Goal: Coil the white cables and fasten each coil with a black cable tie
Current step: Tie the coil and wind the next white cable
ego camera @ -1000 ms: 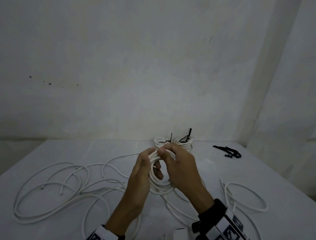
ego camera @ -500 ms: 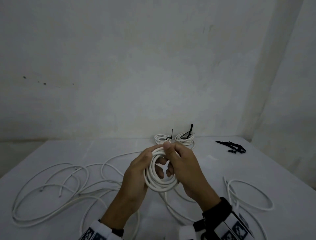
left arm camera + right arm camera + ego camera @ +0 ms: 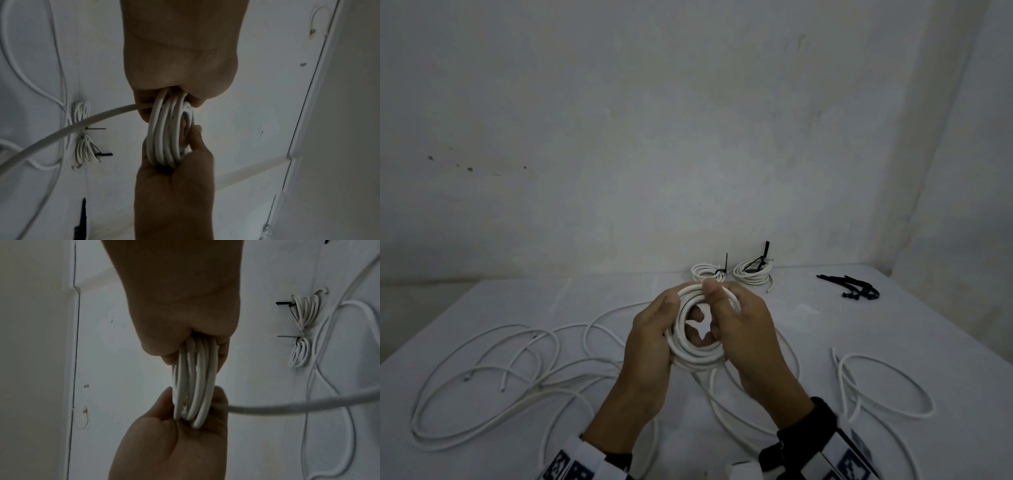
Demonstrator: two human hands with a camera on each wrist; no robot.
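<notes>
Winding third coil (image 3: 700,337): left hand (image 3: 650,337) and right hand (image 3: 748,339) both grip it; tail unwound, so finish looping, then grab a tie (image 3: 854,291).

A white table (image 3: 517,308) stands in a dim corner — bare, scuffed whitish walls (image 3: 619,137) behind it.

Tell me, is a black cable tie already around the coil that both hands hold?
No, the coil between the left hand and right hand shows only white cable.

Dim, flat, bluish light throughout; wrist views soft, noisy, edge-warped.
</notes>
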